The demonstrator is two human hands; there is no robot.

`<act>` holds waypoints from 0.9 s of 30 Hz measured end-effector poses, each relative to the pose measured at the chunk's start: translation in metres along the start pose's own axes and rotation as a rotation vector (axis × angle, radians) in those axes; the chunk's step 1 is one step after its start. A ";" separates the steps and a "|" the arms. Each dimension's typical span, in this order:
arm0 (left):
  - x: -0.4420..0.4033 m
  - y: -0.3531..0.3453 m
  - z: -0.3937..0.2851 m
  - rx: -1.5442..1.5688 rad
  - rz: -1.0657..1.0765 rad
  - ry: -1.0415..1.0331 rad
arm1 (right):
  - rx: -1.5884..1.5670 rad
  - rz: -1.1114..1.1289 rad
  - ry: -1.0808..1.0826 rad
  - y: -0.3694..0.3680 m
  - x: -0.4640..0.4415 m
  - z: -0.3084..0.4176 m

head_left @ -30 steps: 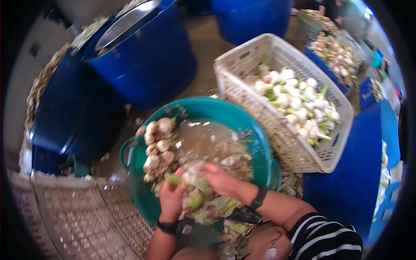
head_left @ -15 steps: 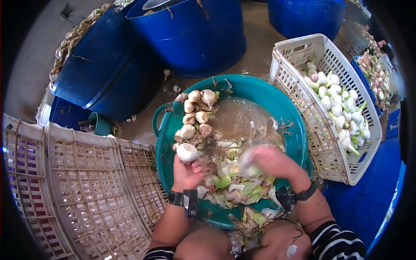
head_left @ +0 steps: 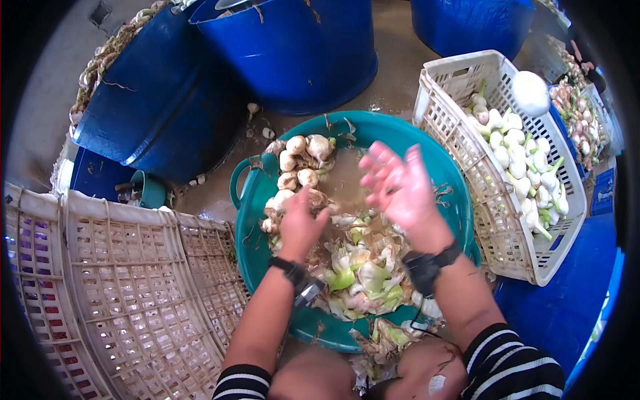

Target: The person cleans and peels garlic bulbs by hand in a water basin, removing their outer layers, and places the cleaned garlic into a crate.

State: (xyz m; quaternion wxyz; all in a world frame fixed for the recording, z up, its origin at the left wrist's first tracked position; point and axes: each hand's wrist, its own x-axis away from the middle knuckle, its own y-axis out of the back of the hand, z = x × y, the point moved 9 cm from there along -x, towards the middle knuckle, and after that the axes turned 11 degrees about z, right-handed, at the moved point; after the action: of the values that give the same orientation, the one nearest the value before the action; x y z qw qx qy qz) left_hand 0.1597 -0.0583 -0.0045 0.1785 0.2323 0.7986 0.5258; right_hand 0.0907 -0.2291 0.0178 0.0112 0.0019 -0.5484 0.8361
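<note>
My left hand point(head_left: 301, 230) reaches over the near side of a cluster of unpeeled garlic bulbs point(head_left: 307, 177) in the green tub point(head_left: 460, 193). Its thumb stands apart from the fingers, and no bulb shows in its grasp. My right hand point(head_left: 400, 190) is palm up above the tub's right half, fingers spread, holding nothing. A blurred white garlic bulb point(head_left: 531, 93) is in the air by the far right rim of the white crate point(head_left: 467, 193). Peeled garlic bulbs point(head_left: 527, 163) lie inside that crate. Peeled-off skins and leaves point(head_left: 363, 273) are heaped in the tub below my hands.
Large blue barrels point(head_left: 300, 60) stand beyond the tub. White plastic crates point(head_left: 127, 260) with grid walls stand at the left. More garlic point(head_left: 573, 110) is piled at the far right. A small green container point(head_left: 152, 190) sits near the left barrel. Murky water covers the tub's bottom.
The white bulb has left my left hand, which moved toward the unpeeled bulbs. My right hand rose and opened. A white bulb now appears in the air over the right crate.
</note>
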 end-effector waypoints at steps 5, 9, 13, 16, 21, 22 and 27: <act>-0.024 -0.048 0.012 -0.150 0.299 0.127 | 0.323 -0.253 -0.374 0.061 0.027 -0.098; 0.008 -0.026 -0.006 1.093 0.081 0.013 | 1.218 -0.182 -0.029 0.058 0.031 -0.065; 0.038 -0.001 -0.031 1.482 0.261 0.144 | 1.622 0.088 -0.069 -0.024 0.030 -0.064; 0.049 -0.008 -0.022 1.622 0.263 0.361 | 1.907 0.160 0.017 -0.044 0.033 -0.068; 0.059 -0.016 -0.028 1.622 0.266 0.409 | 2.013 0.140 0.023 -0.045 0.042 -0.077; 0.060 -0.020 -0.030 1.635 0.304 0.408 | 2.014 0.130 0.021 -0.042 0.043 -0.079; 0.067 -0.044 -0.024 1.817 0.301 0.578 | 1.075 -0.226 -0.302 0.050 0.037 -0.092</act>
State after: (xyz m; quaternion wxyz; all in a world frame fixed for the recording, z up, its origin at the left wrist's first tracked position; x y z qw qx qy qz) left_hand 0.0838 -0.0541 -0.0382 -0.3419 0.2433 0.8758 -0.2384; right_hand 0.0531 -0.1641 -0.0641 0.0194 0.1855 -0.0375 0.9817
